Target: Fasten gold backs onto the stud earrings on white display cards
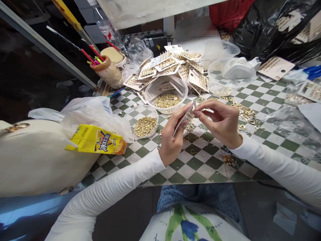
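My left hand (pixel 173 139) grips a thin earring card (pixel 184 117) between thumb and fingers, tilted so that mostly its edge faces me. At the card's upper right edge my right hand (pixel 220 120) pinches with thumb and forefinger; what sits in that pinch is too small to make out. Below and behind the hands, loose gold earring pieces (pixel 247 113) lie scattered on the checkered table. A round clear tub (pixel 167 90) of small gold bits stands just beyond my left hand, and a shallow clear dish (pixel 145 125) with similar bits is left of it.
Filled earring cards (pixel 173 63) are heaped at the back. A tape dispenser (pixel 239 68) rests on a clear container to the right. A yellow drink carton (pixel 99 140) and a cream bag (pixel 37 160) are at left, near a pen cup (pixel 109 72). A black plastic bag (pixel 265 30) fills the back right.
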Motion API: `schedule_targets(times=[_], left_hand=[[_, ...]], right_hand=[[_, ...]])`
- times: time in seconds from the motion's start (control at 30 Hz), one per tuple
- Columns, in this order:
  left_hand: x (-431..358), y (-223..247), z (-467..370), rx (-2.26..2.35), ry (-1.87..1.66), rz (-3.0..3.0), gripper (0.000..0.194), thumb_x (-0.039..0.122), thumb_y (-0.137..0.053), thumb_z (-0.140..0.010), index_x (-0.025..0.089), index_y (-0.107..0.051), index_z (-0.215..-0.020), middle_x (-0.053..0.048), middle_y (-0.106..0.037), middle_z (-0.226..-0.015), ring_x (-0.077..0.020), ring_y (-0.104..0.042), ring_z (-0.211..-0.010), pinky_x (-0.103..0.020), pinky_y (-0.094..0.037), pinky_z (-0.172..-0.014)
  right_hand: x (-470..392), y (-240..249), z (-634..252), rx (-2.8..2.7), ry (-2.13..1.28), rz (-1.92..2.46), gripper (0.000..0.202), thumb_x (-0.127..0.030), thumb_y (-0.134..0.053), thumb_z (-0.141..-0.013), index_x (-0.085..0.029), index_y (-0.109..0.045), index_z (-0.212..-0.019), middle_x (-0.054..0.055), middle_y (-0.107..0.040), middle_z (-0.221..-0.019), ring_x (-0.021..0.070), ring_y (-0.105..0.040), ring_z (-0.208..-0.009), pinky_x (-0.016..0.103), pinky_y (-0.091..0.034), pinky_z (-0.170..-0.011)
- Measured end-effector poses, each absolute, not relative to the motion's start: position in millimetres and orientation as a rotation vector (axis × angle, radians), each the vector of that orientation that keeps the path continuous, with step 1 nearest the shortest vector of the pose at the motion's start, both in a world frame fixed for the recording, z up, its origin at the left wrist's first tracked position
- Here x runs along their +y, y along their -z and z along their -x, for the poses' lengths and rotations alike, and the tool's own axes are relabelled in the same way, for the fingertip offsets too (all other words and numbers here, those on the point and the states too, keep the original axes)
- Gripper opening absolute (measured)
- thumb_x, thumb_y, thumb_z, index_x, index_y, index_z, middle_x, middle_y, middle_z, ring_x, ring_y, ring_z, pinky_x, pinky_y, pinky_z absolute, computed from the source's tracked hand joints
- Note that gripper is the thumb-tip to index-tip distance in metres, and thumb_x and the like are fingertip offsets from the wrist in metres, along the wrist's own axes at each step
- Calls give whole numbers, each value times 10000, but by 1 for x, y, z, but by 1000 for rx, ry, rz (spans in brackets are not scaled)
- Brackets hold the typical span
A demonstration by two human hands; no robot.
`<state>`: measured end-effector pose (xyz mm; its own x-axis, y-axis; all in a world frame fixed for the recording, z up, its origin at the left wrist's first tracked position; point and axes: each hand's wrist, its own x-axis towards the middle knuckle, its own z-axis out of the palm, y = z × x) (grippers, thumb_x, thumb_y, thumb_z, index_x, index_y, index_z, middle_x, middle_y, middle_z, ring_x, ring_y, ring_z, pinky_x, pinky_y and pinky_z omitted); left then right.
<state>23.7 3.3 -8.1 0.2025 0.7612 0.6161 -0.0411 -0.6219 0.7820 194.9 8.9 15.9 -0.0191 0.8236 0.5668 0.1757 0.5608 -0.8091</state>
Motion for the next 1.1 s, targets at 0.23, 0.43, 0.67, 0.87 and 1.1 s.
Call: schedule_targets(times=[0.23, 0.43, 0.67, 0.87, 1.1], left_hand=[[2, 8, -24, 671, -1452, -1797, 425, 190, -503, -1052, 303, -568, -1456, -43, -613, -1516, -229, -572, -1425, -411, -516, -1196], [7, 10, -23, 676, -1491, -1826, 444, 149, -522, -1037, 304, -583, -1448, -40, -631, -1495, -226, -581, -1417, -434, -515, -1203], [16, 8, -15, 599, -1665, -2074, 417, 34, -580, -978, 290, -715, -1279, -33, -746, -1302, -204, -717, -1220, -406, -655, -978], [13, 2, -9, 290, -1617, -2460, 230, 134, -591, -1009, 177, -716, -1197, -111, -792, -1153, -212, -752, -1150, -404, -604, -965], [11, -1, -9, 443, -1571, -2544, 225, 158, -693, -952, 221, -669, -1167, -54, -774, -1085, -169, -747, -1052, -338, -590, -911]], right_hand=[[7, -15, -194, -1548, -607, 882, 163, -127, -745, -895, -258, -764, -991, 40, -733, -968, 194, -726, -923, 375, -675, -817], [11, -17, -198, -1567, -666, 907, 97, -219, -760, -902, -268, -749, -985, 36, -743, -978, 203, -730, -946, 409, -676, -858], [24, -36, -225, -1437, -1057, 1139, 389, -573, -599, -993, -227, -740, -885, 46, -718, -726, 157, -659, -596, 342, -575, -557], [34, -44, -240, -1520, -1627, 1226, 506, -649, -762, -830, -207, -640, -614, -3, -563, -573, 93, -485, -491, 268, -386, -450], [37, -45, -245, -1601, -1457, 1133, 387, -521, -815, -842, -222, -691, -628, -10, -568, -591, 87, -395, -513, 291, -286, -466]])
